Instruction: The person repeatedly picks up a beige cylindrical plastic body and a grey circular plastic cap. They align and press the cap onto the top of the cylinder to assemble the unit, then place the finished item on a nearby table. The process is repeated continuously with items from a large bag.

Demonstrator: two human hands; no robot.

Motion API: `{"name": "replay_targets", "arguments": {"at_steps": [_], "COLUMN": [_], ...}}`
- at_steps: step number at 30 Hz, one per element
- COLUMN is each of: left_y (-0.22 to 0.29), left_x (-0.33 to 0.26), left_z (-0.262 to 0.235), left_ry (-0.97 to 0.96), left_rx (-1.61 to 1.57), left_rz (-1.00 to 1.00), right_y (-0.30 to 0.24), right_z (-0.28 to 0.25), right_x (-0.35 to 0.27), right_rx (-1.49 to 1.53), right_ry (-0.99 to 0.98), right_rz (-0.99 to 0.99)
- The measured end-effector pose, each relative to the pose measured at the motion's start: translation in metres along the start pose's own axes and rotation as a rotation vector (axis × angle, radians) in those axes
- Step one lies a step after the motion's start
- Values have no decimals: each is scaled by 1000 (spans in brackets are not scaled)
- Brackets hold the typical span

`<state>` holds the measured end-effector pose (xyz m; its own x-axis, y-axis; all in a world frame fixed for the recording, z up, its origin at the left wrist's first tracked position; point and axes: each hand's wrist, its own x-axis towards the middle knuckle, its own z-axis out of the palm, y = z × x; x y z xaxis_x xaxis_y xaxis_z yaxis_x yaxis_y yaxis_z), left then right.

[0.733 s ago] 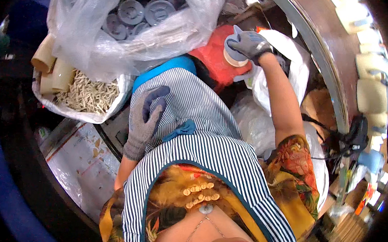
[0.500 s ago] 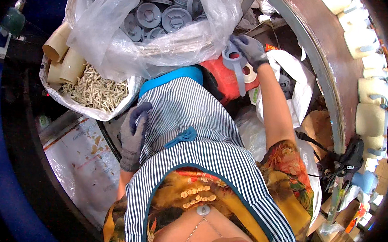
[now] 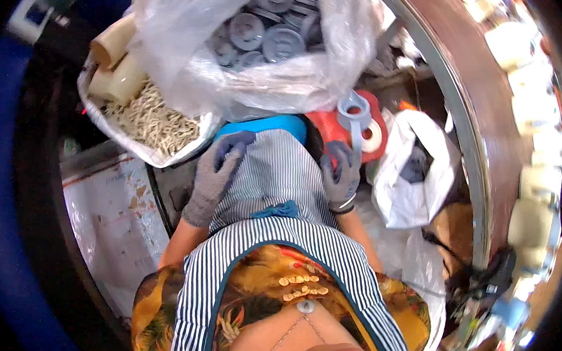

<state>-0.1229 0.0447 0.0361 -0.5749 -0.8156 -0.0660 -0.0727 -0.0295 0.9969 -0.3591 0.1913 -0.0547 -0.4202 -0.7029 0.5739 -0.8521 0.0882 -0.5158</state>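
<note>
A metal-edged worktop (image 3: 479, 91) stands right of the blue-grey ringed piece (image 3: 355, 124).

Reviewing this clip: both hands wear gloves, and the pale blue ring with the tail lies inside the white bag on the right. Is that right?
Not quite: the head view shows the pale blue ring lying on the red piece, left of the white bag. The left hand and right hand are indeed gloved.

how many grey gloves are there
2: one on the left hand, at the left edge of the apron, one on the right hand, at its right edge; others may be hidden.
</note>
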Motion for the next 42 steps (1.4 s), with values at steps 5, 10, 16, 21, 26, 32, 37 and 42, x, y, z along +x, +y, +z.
{"name": "replay_targets", "arguments": {"at_steps": [5, 10, 16, 21, 26, 32, 37, 42], "left_y": [-23, -23, -9, -4, 7, 8, 4, -8], "left_x": [-3, -7, -14, -9, -4, 2, -7, -18], "left_z": [-9, -15, -10, 13, 19, -2, -8, -29], "left_ry": [-34, 281, 211, 125, 111, -321, -182, -194], "left_rx": [154, 13, 352, 254, 255, -94, -198, -227], "left_rz": [87, 166, 305, 276, 235, 257, 248, 34], "right_y": [-43, -56, -91, -86, -62, -111, -113, -121], "right_z": [28, 106, 62, 51, 70, 35, 44, 57], "right_x": [48, 69, 66, 50, 52, 75, 78, 76], "right_rx": [555, 1050, 1140, 1252, 874, 1033, 1016, 997], "right_ry": [-502, -735, -1019, -983, -827, -1089, -1202, -1208], "right_rz": [-170, 284, 80, -61, -359, 0, -63, -65]}}
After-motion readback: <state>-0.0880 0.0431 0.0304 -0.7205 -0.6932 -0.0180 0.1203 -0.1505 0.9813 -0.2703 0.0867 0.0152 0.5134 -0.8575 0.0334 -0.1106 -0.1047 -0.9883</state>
